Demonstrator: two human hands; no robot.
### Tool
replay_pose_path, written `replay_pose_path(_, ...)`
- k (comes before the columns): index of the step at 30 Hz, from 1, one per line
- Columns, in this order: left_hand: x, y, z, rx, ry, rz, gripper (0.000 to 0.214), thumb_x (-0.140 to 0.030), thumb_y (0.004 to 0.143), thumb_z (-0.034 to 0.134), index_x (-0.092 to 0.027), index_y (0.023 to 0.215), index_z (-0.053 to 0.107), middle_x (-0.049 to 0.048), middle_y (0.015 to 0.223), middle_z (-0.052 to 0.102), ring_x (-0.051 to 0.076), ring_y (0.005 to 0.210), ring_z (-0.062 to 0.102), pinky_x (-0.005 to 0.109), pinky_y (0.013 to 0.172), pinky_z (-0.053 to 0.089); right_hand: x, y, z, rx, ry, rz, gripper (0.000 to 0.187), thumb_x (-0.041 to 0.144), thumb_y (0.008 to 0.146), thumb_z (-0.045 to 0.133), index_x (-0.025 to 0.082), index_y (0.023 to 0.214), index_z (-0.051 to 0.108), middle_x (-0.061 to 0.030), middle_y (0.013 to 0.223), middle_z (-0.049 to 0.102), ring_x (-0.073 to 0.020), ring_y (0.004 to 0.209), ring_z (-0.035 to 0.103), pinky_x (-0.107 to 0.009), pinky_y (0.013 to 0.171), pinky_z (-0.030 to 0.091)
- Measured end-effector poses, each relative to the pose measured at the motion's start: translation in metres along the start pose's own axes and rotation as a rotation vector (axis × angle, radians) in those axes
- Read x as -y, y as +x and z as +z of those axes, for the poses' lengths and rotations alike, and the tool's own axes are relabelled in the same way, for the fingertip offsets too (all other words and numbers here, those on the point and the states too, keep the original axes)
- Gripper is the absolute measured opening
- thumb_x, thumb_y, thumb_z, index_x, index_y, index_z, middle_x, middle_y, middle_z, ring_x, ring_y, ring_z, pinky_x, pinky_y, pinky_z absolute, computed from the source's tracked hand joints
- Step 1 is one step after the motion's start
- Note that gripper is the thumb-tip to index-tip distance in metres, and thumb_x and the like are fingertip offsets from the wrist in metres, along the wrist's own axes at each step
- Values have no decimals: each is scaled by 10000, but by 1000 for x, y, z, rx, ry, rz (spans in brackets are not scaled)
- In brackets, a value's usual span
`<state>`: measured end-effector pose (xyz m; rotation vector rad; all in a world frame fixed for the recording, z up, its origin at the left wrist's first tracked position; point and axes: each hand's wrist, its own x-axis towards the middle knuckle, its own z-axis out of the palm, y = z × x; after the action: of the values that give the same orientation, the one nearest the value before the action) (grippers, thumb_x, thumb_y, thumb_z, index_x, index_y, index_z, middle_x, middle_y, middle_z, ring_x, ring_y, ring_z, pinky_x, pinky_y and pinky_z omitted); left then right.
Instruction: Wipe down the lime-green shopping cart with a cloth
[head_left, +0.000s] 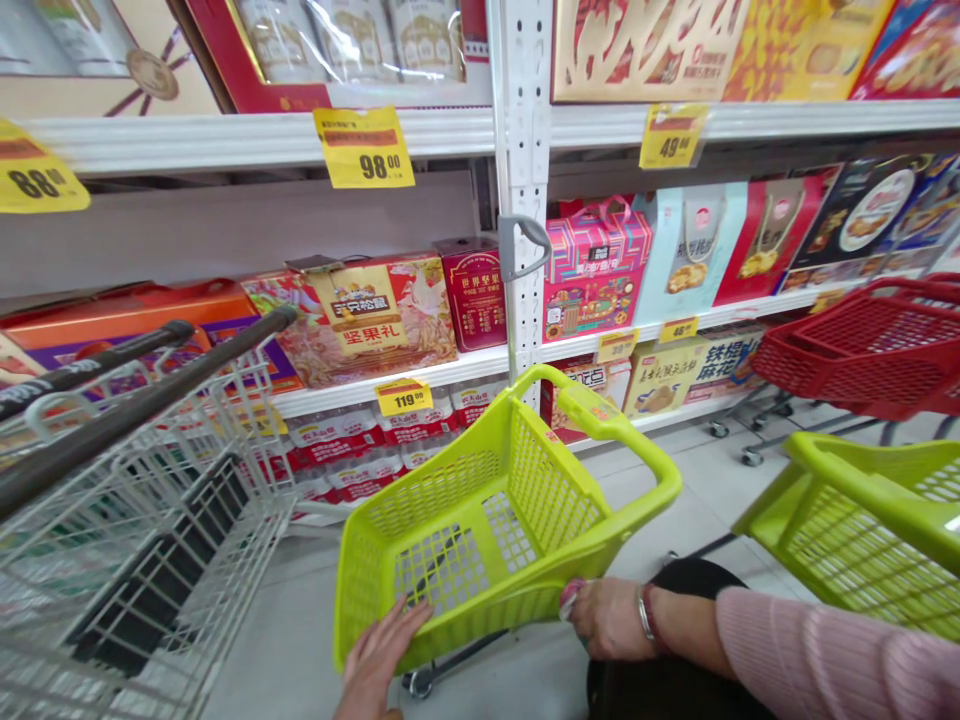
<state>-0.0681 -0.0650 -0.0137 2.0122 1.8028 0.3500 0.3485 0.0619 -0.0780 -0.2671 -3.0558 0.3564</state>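
The left hand point(375, 665) and the right hand point(609, 620) are apart, one toward each end of the near edge of a lime-green plastic trolley basket point(465, 480), which tilts up just ahead of them above a small caster point(420, 682). The left fingers point(397, 625) lie spread against its lower corner, not clamped. The right fingers point(581, 610) curl at the rim, though I cannot tell whether they grip it. A basket tilted like this probably handles best with the fingers wrapped fully round the rim, so that it cannot slip off its wheel. Beyond the hands rises what looks like its grey pull handle point(525, 245). Counting outward, there is one basket at the hands, a second lime-green trolley basket point(862, 530) just right of the right hand, one red trolley basket point(862, 340) farther right, and one wire shopping cart point(127, 520) left of the left hand. At least six yellow price tags point(364, 148) hang on the white shelving point(521, 100) well ahead of the hands.
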Motion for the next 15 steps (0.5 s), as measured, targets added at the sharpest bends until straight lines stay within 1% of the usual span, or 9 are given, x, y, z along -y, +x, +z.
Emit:
replay_pose_path(1,0,0,0,-2,1,2,1138,6,435,448,-434,1484,430,-124,1593,453,223,1563,253,537,1303,142,0,2,9,11,15,41,199,170,939,643,209,751,696,-54,818,700,-208,869,659,-338,816,544)
replay_pose_path(3,-1,-1,0,-5,0,-3,1125,4,446,452,-434,1481,436,-122,1595,451,224,1562,256,532,1305,136,1,8,27,29,37,120,99,262,989,649,188,974,715,-74,1018,708,-203,916,668,-360,831,567)
replay_pose_path(5,-1,-1,-2,-7,-6,-18,1106,2,453,460,-421,1475,455,-108,1597,452,234,1561,257,536,1307,127,0,14,42,49,48,178,252,348,1018,637,179,1205,650,-93,1216,655,-220,1006,668,-412,866,582)
replay_pose_path(6,0,-1,-2,-7,-10,-27,1101,3,453,465,-415,1472,465,-98,1596,458,242,1560,261,542,1307,124,0,17,49,62,49,194,305,366,1022,633,181,1264,620,-99,1269,631,-231,1040,664,-430,879,584)
replay_pose_path(8,1,0,-3,-8,-9,-40,1102,7,445,472,-405,1467,477,-78,1588,474,255,1555,277,554,1305,128,-3,24,58,96,40,201,309,356,1021,634,187,1279,616,-104,1289,623,-237,1058,660,-434,888,584)
replay_pose_path(11,2,0,-4,-9,12,-37,1116,12,427,470,-386,1470,476,-62,1587,478,257,1549,292,547,1302,147,-5,39,66,133,5,164,275,349,1026,627,189,1250,630,-97,1256,639,-222,1023,668,-414,869,589)
replay_pose_path(13,2,0,-4,-11,29,-35,1104,11,436,465,-368,1473,475,-57,1592,472,248,1548,294,533,1301,161,-2,55,68,107,-30,142,267,356,1024,631,176,1220,638,-84,1202,658,-213,984,677,-406,843,593)
replay_pose_path(15,1,-1,-4,-10,40,-38,1089,8,453,460,-355,1480,470,-53,1597,465,237,1550,289,522,1301,171,5,75,68,33,-71,137,227,355,1006,655,154,1111,672,-71,1095,691,-204,931,684,-392,822,588)
